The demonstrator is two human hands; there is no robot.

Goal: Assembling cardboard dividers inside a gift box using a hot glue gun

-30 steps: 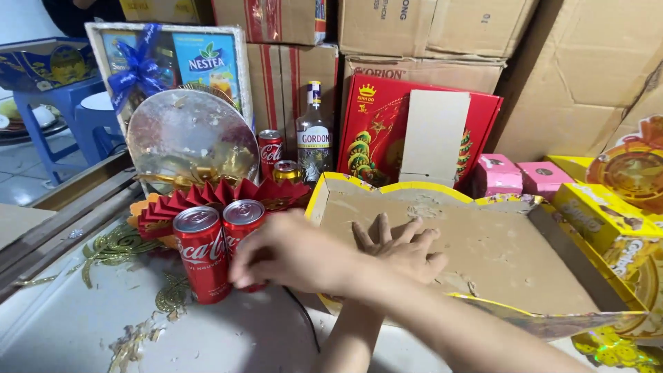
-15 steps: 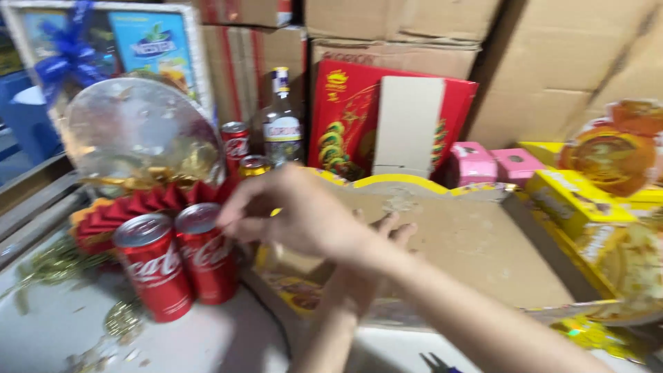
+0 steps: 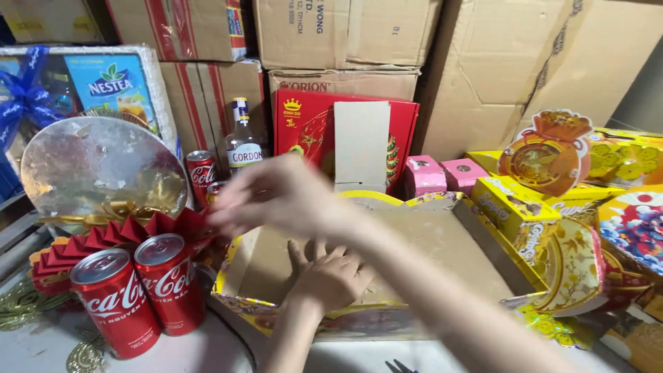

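Now the right hand (image 3: 276, 197) hangs higher than half a second ago, raised above the tray's (image 3: 442, 242) left rear corner and nearer the clear bottle (image 3: 244, 141); it is blurred, fingers bunched loosely, and whether they pinch anything cannot be told. The left hand (image 3: 331, 276) has stayed where it was, lying flat on the tray floor, fingers spread and pressing the brown cardboard near the front wall.

That tray is a shallow open cardboard box with a plain brown inside, scalloped yellow rim and shiny patterned outer walls. It sits at the middle of the bench (image 3: 207, 352), close to the front edge.

Just left of it two red drink cans (image 3: 141, 290) stand upright, touching each other, by the front left part of the bench. Behind them a row of folded red paper fans (image 3: 110, 238) leans against a round silver board (image 3: 97, 173). Two pink boxes (image 3: 442, 176) sit behind the tray, yellow packets (image 3: 514, 211) along its right side.
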